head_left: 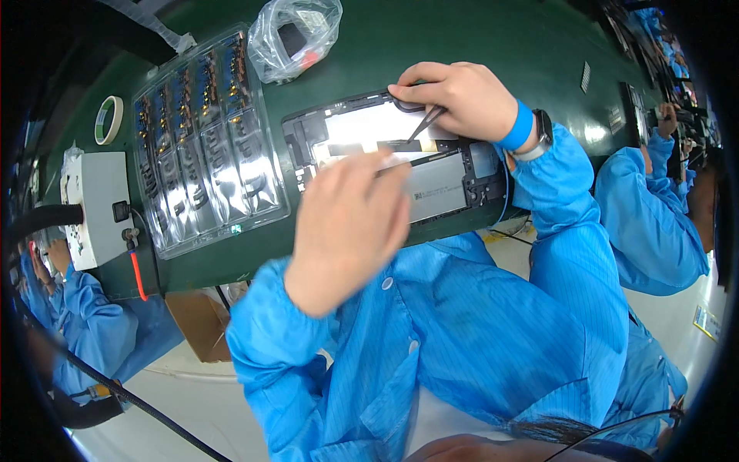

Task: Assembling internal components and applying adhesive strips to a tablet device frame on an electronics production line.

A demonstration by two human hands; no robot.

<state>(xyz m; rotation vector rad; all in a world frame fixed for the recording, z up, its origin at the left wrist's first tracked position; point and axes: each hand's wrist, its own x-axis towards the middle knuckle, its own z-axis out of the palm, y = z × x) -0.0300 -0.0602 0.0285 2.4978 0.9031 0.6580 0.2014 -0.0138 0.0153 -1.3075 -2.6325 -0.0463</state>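
An opened tablet (483, 191) lies on the green table, its inner parts bare. A grey battery (439, 196) shows along its near side, and a bright silvery sheet (356, 123) reflects light along the far side. My right hand (471, 100) is at the tablet's far edge, closed on dark tweezers (426, 125) whose tips point down at the middle of the tablet. Over the near left part of the tablet is my left hand (346, 223), blurred by motion. Its fingers are bent toward the middle, and whether they hold anything cannot be made out.
To the left lies a clear plastic tray (208, 146) of small flex-cable parts. Beyond the tablet sits a clear plastic bag (295, 38). A roll of tape (108, 120) and a white box (100, 208) with hoses stand at far left. Co-workers in blue sit on both sides.
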